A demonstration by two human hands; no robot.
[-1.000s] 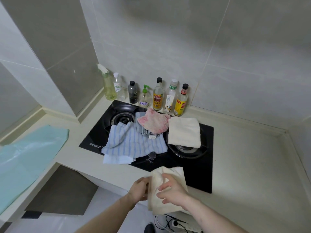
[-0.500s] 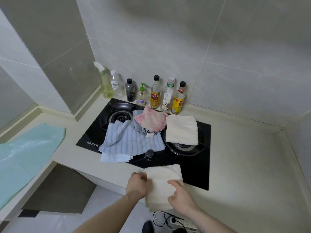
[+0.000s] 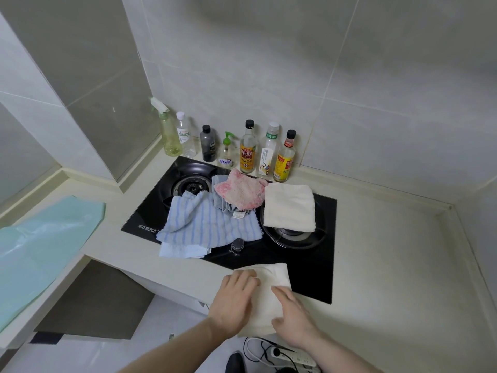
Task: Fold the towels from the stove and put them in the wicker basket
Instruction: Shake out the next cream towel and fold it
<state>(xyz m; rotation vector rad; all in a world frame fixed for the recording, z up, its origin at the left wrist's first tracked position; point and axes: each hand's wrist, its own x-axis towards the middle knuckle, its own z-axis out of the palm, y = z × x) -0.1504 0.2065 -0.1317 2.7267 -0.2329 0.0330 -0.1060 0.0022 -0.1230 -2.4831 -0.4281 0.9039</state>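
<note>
Both hands flat on a cream towel at the counter edge.
Left hand and right hand press palms-down, fingers spread, on the cream towel overlapping the stove; behind lie a striped towel, pink towel and folded white towel.

Left hand: palm down, fingers spread flat and pointing away from the body, pressed onto the cream towel at the near edge of the desk.
Right hand: also palm down, fingers together and angled up toward the left, lying flat on the same towel just beside the left hand.
Grip: neither hand is closed around anything; both lie flat with straight fingers.
Forearms: both bare, coming in from the bottom of the view, the left from lower left, the right from lower right, converging toward the hands.
Wrists: roughly straight, in line with the forearms.
</note>
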